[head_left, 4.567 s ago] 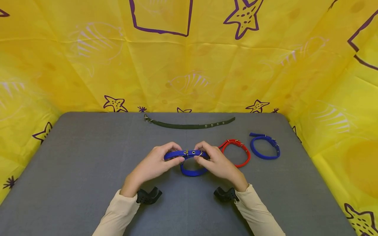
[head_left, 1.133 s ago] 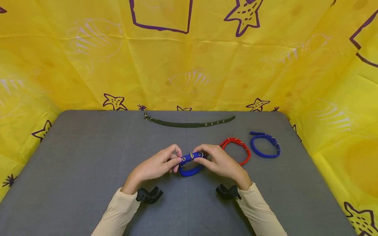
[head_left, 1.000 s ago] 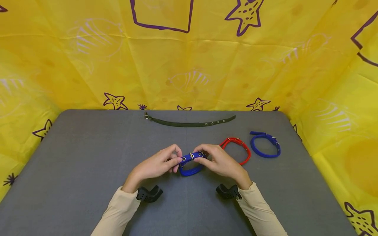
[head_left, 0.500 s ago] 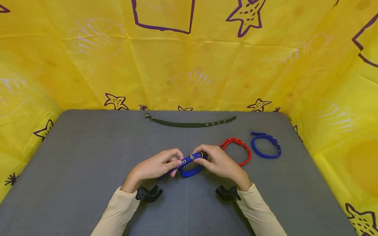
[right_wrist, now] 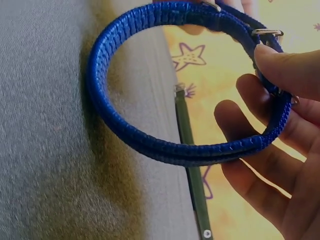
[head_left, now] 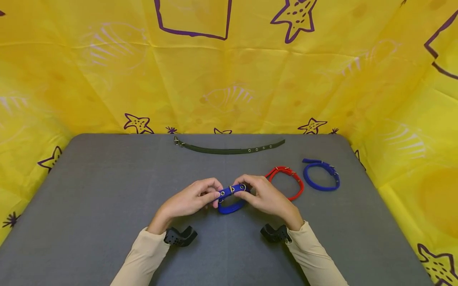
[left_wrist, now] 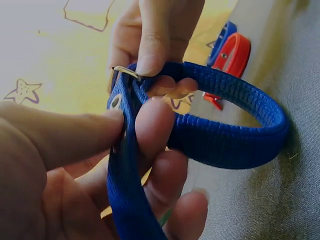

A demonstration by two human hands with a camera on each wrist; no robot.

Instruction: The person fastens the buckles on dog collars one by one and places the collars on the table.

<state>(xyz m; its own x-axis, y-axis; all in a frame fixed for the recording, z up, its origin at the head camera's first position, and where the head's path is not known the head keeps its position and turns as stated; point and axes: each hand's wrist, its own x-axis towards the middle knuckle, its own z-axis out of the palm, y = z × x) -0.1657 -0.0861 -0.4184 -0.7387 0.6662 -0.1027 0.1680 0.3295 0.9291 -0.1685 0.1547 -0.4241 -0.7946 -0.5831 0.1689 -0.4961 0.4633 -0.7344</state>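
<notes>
A blue collar (head_left: 231,208), bent into a loop, is held between both hands at the middle of the table. My left hand (head_left: 191,200) pinches its free strap end between thumb and fingers, close to a metal eyelet. In the left wrist view the strap (left_wrist: 124,190) passes through the metal buckle (left_wrist: 126,73) and runs down past the fingers. My right hand (head_left: 265,196) grips the collar at the buckle side, thumb on the band; the right wrist view shows the buckle (right_wrist: 268,33) just above that thumb. The loop's padded lower part hangs near the table surface.
A red collar (head_left: 300,183) lies buckled in a loop just right of the right hand. Beyond it is another blue collar (head_left: 318,188), also looped. A dark green collar (head_left: 222,151) lies stretched out along the back of the grey table (head_left: 107,178). Yellow patterned cloth hangs behind.
Several seconds ago the collar's strap lay level between the hands; now it slants down to the left. Half a second ago a strap tail showed below the left hand; now the fingers cover it.
</notes>
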